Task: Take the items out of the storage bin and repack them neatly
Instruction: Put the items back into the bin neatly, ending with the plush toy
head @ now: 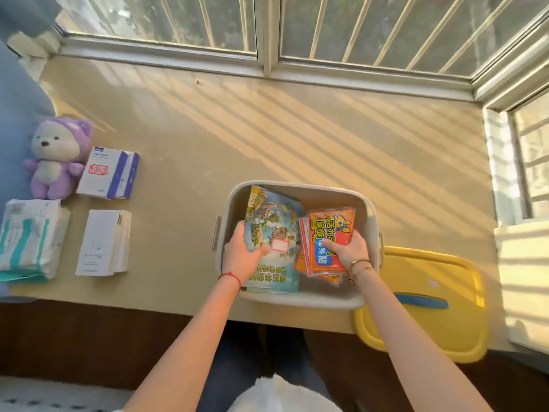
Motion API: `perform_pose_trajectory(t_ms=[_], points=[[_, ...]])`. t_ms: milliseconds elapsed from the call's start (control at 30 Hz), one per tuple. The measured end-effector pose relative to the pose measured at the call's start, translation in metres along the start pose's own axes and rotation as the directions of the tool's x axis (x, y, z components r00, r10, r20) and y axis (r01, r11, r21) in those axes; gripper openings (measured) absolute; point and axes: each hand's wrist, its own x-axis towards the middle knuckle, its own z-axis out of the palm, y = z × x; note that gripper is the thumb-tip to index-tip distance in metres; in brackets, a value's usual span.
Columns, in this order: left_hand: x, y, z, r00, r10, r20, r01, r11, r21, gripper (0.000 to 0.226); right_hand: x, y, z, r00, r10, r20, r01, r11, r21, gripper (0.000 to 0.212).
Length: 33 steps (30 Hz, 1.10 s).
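Note:
The white storage bin (368,209) stands on the beige sill near its front edge. Inside it on the left, a blue picture book (274,215) leans up, gripped at its lower left by my left hand (242,252). Beside it on the right lies a stack of red-orange warmer packets (331,226), which my right hand (347,248) holds at the lower right corner. Out on the sill at the left lie a purple plush toy (58,157), a white box with a blue stripe (108,173), a plain white box (104,243) and a green-striped soft pack (29,239).
The bin's yellow lid (424,301) lies to the right of the bin, overhanging the sill's front edge. A barred window (267,25) runs along the back and right side. A blue cushion (17,114) is at the far left.

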Motion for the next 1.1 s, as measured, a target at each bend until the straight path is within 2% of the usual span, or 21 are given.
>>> perform_pose_trajectory(t_ms=[67, 133, 200, 300, 467, 667, 767, 833, 967, 1100], points=[[0.009, -0.004, 0.014, 0.999, -0.028, -0.016, 0.029, 0.998, 0.057, 0.054, 0.011, 0.007, 0.007, 0.999, 0.033, 0.032, -0.034, 0.999, 0.027, 0.054], [0.018, -0.01, 0.026, 0.998, -0.057, -0.015, 0.058, 0.992, 0.111, 0.055, 0.022, 0.015, 0.014, 0.997, 0.057, 0.056, -0.059, 0.997, 0.046, 0.053], [0.028, -0.016, 0.036, 0.995, -0.102, -0.021, 0.104, 0.981, 0.162, 0.058, 0.033, 0.023, 0.023, 0.997, 0.055, 0.059, -0.056, 0.998, 0.004, 0.054], [0.04, -0.025, 0.044, 0.985, -0.155, -0.08, 0.169, 0.963, 0.212, 0.047, 0.046, 0.033, 0.035, 0.998, 0.039, 0.053, -0.036, 0.997, -0.062, 0.055], [0.051, -0.036, 0.045, 0.967, -0.238, -0.092, 0.254, 0.937, 0.239, 0.054, 0.051, 0.039, 0.038, 1.0, -0.002, -0.017, -0.002, 0.973, -0.232, 0.058], [0.056, -0.038, 0.042, 0.972, -0.214, -0.1, 0.234, 0.93, 0.283, 0.059, 0.045, 0.037, 0.039, 0.991, -0.093, -0.1, 0.028, 0.857, -0.514, 0.07], [0.046, -0.027, 0.038, 0.982, -0.141, -0.126, 0.18, 0.906, 0.383, 0.07, 0.033, 0.03, 0.036, 0.981, -0.142, -0.135, 0.039, 0.817, -0.575, 0.072], [0.031, -0.015, 0.031, 0.989, -0.026, -0.143, 0.092, 0.875, 0.476, 0.074, 0.017, 0.025, 0.029, 0.964, -0.234, -0.129, 0.11, 0.788, -0.605, 0.07], [-0.008, 0.011, -0.001, 0.964, 0.215, -0.155, -0.11, 0.858, 0.502, 0.047, -0.023, 0.007, 0.017, 0.872, -0.488, -0.048, 0.375, 0.727, -0.575, 0.046], [-0.046, 0.024, -0.054, 0.901, 0.368, -0.231, -0.219, 0.845, 0.488, 0.03, -0.064, -0.023, 0.02, 0.744, -0.668, 0.028, 0.577, 0.62, -0.532, 0.031]])
